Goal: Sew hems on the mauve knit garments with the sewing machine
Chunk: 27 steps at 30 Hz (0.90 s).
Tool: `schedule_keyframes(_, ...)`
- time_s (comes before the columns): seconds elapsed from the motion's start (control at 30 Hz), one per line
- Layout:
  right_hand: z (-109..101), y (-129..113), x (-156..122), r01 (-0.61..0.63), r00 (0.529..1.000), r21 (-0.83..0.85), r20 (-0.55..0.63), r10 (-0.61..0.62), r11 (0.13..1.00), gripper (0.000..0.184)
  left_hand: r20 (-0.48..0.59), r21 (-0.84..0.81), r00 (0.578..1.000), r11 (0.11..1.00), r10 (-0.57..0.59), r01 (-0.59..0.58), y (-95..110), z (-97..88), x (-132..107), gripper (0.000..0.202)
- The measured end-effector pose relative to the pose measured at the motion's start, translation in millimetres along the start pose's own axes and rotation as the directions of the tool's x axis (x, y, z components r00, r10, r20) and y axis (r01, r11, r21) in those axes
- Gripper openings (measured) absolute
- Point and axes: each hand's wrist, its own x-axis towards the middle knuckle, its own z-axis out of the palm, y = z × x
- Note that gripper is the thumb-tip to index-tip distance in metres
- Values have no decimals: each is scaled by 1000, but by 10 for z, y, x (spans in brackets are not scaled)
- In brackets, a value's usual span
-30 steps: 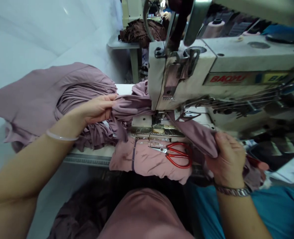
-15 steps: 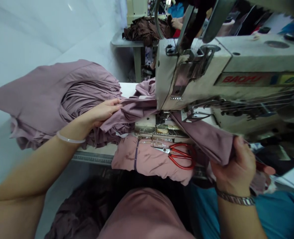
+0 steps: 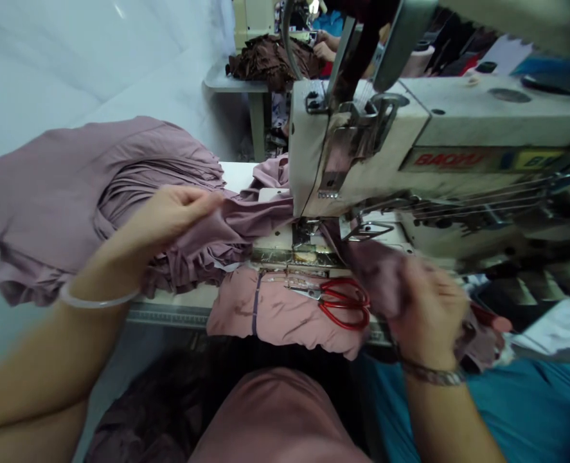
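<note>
foreground: pink top below, teal cloth lower right. next, rolled pink fabric bundle with dark band, at table edge; red-handled thread scissors lying on it, tips pointing left. right hand, metal watch band at wrist, at right end of mauve fabric; fingers blurred, cannot tell if pinching. left hand: thumb and fingers pinching same fabric, which runs under head of sewing machine, red lettering on front. stack of mauve pieces beside left hand. far: brown cloth heap, co-worker's hand beside it.
</note>
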Motion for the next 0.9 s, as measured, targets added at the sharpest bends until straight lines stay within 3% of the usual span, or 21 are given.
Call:
schedule_keyframes(0.03, 91, -7, -9, 97, 979, -89, 190, -78, 991, 19, 123, -29, 980, 988, 156, -153, 58, 173, 24, 52)
schedule_keyframes(0.07, 166, -8, -1, 314, 869, -188, 451, -202, 931, 24, 228, -20, 918, 944, 324, -328, 90, 364, 43, 47)
schedule_keyframes(0.1, 220, -2, 25, 535, 714, -249, 643, -275, 807, 32, 288, 45, 835, 865, 468, -500, 94, 556, 55, 41)
schedule_keyframes(0.13, 247, 11, 66, 724, 552, -277, 781, -290, 632, 40, 299, 164, 755, 748, 584, -643, 71, 735, 57, 37)
schedule_keyframes(0.17, 247, 27, 118, 851, 431, -287, 860, -273, 440, 46, 285, 308, 704, 634, 650, -710, 27, 888, 50, 32)
schedule_keyframes(0.23, 187, 59, 226, 934, 349, -317, 905, -242, 164, 54, 230, 526, 638, 458, 735, -717, -85, 1084, 10, 30)
schedule_keyframes(0.27, 143, 68, 271, 945, 328, -317, 915, -235, 86, 54, 197, 583, 617, 414, 762, -699, -133, 1128, -19, 31)
schedule_keyframes(0.37, 63, 59, 320, 963, 258, -268, 927, -272, 0, 49, 139, 603, 541, 363, 829, -711, -171, 1125, -110, 29)
schedule_keyframes(0.47, 112, 36, 257, 972, 221, -235, 905, -363, 6, 38, 126, 543, 496, 358, 859, -759, -92, 1090, -170, 21)
schedule_keyframes(0.57, 212, 62, 164, 974, 225, -214, 880, -418, 73, 35, 113, 490, 502, 391, 858, -779, -47, 1116, -182, 18)
schedule_keyframes(0.63, 258, 105, 109, 966, 257, -229, 866, -430, 116, 38, 102, 489, 528, 420, 843, -764, -69, 1150, -172, 17)
schedule_keyframes(0.7, 279, 145, 59, 946, 325, -294, 840, -434, 138, 41, 82, 492, 549, 445, 832, -748, -109, 1178, -160, 17)
schedule_keyframes(0.8, 286, 162, -9, 909, 414, -389, 805, -425, 148, 46, 41, 477, 540, 459, 840, -750, -144, 1194, -152, 17)
schedule_keyframes(0.9, 289, 127, -59, 910, 413, -387, 820, -395, 148, 47, 41, 464, 549, 470, 835, -751, -127, 1188, -169, 14)
